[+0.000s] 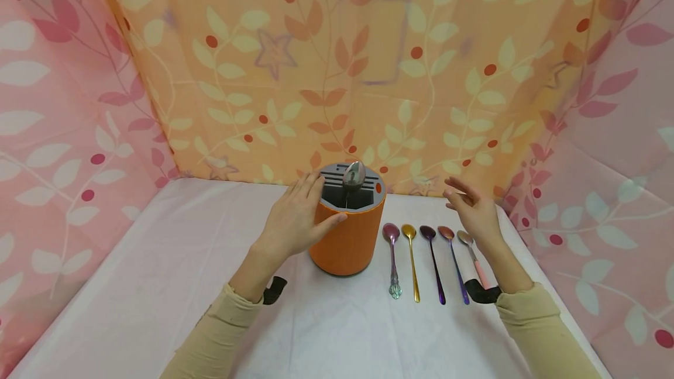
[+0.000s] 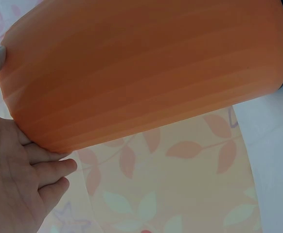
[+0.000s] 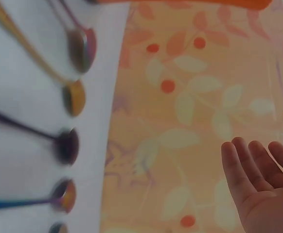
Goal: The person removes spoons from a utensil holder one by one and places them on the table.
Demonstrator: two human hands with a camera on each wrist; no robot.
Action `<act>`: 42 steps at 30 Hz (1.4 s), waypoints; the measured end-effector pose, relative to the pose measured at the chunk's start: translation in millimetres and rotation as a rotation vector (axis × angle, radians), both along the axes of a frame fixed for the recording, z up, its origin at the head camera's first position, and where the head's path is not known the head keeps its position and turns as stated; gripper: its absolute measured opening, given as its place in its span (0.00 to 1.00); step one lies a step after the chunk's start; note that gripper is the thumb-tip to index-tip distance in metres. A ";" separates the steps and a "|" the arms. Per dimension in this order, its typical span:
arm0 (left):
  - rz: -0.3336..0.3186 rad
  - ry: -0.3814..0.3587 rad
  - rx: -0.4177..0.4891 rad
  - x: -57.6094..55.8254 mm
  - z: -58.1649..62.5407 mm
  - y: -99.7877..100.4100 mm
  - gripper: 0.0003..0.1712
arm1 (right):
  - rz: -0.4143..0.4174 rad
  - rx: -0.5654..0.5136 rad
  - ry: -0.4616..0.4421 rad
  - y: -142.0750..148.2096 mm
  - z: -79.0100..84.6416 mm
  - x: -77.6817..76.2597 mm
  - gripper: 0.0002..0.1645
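Observation:
An orange cylindrical utensil holder [image 1: 344,241] with a grey slotted top [image 1: 335,179] stands upright on the table. My left hand [image 1: 295,215] rests against its upper left side, fingers extended along the rim and thumb across the front; the left wrist view shows the hand [image 2: 15,170] touching the rim end. A silver spoon [image 1: 354,175] stands in the holder, bowl up, its handle mostly hidden inside. My right hand [image 1: 476,212] hovers near the spoon row's right end, fingers loosely bent, holding nothing. In the right wrist view that hand [image 3: 265,184] has its palm bare.
Right of the holder lie several spoons in a row: pink-purple [image 1: 391,233], gold [image 1: 409,231], dark purple [image 1: 428,232], copper-and-blue [image 1: 446,233], and one with a pink handle [image 1: 481,274] partly behind a black wrist strap [image 1: 482,293]. Leaf-patterned cloth [image 1: 316,75] walls the white table [image 1: 210,233].

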State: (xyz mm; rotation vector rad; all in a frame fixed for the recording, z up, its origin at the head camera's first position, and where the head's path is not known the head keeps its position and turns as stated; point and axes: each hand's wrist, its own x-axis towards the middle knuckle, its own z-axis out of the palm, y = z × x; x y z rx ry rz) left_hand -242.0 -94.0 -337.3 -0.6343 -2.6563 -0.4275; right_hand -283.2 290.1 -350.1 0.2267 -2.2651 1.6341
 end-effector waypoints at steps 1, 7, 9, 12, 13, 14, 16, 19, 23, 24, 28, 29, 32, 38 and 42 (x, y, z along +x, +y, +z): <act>-0.001 0.003 -0.001 -0.1 -0.1 0.1 0.57 | 0.013 -0.011 0.012 -5.3 2.9 0.8 0.30; -0.001 0.016 0.000 -0.3 0.1 0.4 0.57 | 0.048 0.002 0.071 -34.5 17.8 5.4 0.28; 0.001 0.016 0.000 -0.3 0.0 0.4 0.57 | 0.058 0.013 0.085 -42.4 21.6 6.7 0.28; 0.003 0.007 -0.003 -0.4 -0.2 0.3 0.57 | 0.091 0.001 0.109 -53.7 25.9 7.5 0.27; 0.003 0.005 -0.005 -0.4 -0.1 0.3 0.57 | 0.106 -0.007 0.114 -57.9 27.3 8.1 0.26; 0.003 0.004 -0.006 -0.2 0.0 0.2 0.57 | 0.120 -0.015 0.122 -62.2 28.3 8.4 0.26; 0.002 0.006 -0.006 -0.6 -0.4 0.1 0.57 | 0.149 -0.017 0.139 -70.6 30.0 9.0 0.25; 0.002 0.004 -0.004 -0.6 -0.5 0.0 0.57 | 0.180 0.003 0.160 -83.0 32.0 9.9 0.24; 0.003 -0.005 -0.003 -0.1 -0.3 0.2 0.57 | 0.199 0.050 0.189 -97.2 33.5 9.4 0.24; 0.002 -0.006 -0.003 0.2 -0.2 0.3 0.57 | 0.204 0.059 0.196 -100.4 33.8 9.1 0.24; 0.001 0.002 -0.003 -0.1 -0.5 0.6 0.57 | 0.220 0.081 0.229 -112.1 36.1 7.6 0.23; 0.002 0.004 -0.002 -0.1 -0.7 0.5 0.57 | 0.226 0.080 0.241 -114.4 36.4 6.9 0.23; 0.002 0.009 -0.004 -0.5 -1.1 0.2 0.57 | 0.236 0.081 0.268 -120.2 37.3 5.6 0.23; 0.000 0.024 -0.004 -1.4 -1.7 -0.1 0.57 | 0.252 0.114 0.266 -130.1 38.8 3.7 0.23; -0.006 0.031 0.001 -2.3 -2.2 -0.1 0.57 | 0.255 0.144 0.255 -137.3 40.5 3.3 0.23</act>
